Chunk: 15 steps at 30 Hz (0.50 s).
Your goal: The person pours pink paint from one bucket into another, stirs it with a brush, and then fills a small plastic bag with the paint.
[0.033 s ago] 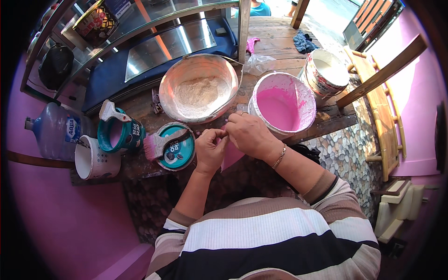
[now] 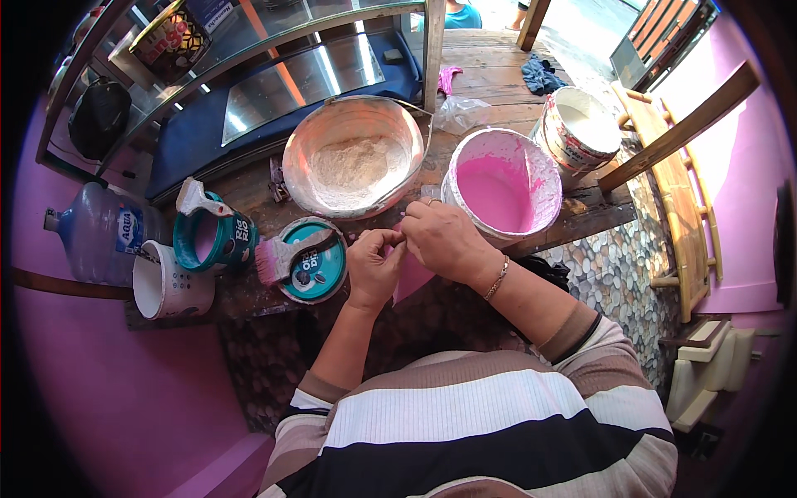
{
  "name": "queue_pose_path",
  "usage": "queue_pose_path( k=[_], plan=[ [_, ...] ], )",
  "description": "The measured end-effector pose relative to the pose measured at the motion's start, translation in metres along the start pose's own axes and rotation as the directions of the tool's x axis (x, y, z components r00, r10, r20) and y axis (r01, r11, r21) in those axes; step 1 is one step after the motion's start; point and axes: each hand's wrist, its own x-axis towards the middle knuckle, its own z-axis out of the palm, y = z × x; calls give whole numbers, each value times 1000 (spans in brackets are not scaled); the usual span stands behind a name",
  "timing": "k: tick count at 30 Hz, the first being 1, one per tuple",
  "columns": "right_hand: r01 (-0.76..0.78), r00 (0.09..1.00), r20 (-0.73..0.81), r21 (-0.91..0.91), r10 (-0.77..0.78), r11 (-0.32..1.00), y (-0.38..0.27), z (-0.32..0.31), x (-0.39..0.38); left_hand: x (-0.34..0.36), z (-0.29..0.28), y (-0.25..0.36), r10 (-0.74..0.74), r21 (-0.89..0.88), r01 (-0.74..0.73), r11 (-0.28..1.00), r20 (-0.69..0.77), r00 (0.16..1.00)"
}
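Note:
My left hand (image 2: pixel 374 264) and my right hand (image 2: pixel 442 240) meet in front of me, fingertips pinched together on a thin pink sheet (image 2: pixel 413 278). Its lower part hangs below my fingers in a pointed shape, and I cannot tell whether it is plastic or cloth. A bracelet circles my right wrist. Just beyond my hands stands a wide basin (image 2: pixel 299 170) with pale powder (image 2: pixel 359 166) inside. Right of it, close to my right hand, is a white bucket (image 2: pixel 544 178) of pink paint (image 2: pixel 496 195). By my left hand, a pink-stained paintbrush (image 2: pixel 278 257) rests across a teal-lidded tub (image 2: pixel 320 280).
On the left are a teal paint can (image 2: pixel 237 241) with a brush (image 2: pixel 202 199) across its top, a white tub (image 2: pixel 187 286) and a large water bottle (image 2: pixel 95 232). Another bucket (image 2: pixel 577 137) stands right of the pink paint. A slanted wooden post (image 2: pixel 681 129) rises near the bamboo bench (image 2: pixel 677 224).

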Motion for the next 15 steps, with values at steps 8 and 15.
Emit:
queue_pose_path(
  k=[8, 15],
  plan=[
    [-25, 999, -42, -9, 24, 1000, -2, 4, -1, 0, 2, -5, -96, 11, 96, 995, 28, 995],
    [-11, 1000, 19, -6, 11, 1000, 2, 2, 0, 1, -1, -1, -47, 16, 46, 999, 48, 998]
  ],
)
